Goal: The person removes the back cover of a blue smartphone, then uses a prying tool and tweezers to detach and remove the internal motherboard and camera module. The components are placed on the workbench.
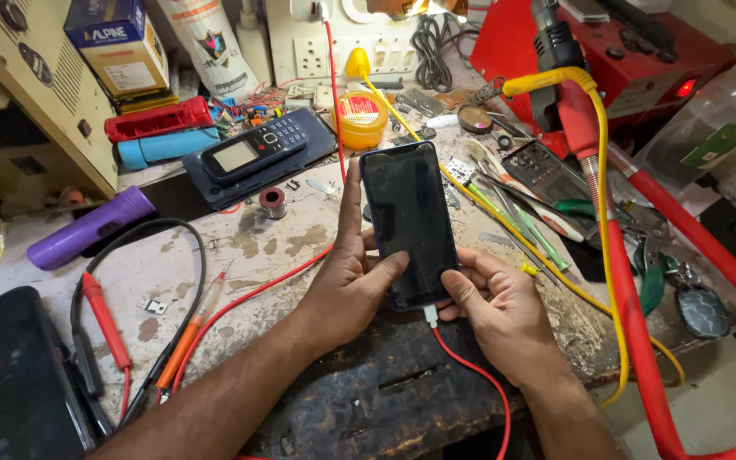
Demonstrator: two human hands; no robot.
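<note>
A dark smartphone with a black screen lies lengthwise over the worn workbench, held from both sides. My left hand grips its left edge, thumb across the lower screen. My right hand holds the bottom right corner, thumb on the screen's lower edge. A red cable with a white plug is plugged into the phone's bottom end and runs down toward me.
A black keypad phone lies on a dark pad behind. Red and orange probes lie left, a purple torch beyond. Screwdrivers and tweezers sit right, beside a red hose and yellow cable. A yellow tin stands at the back.
</note>
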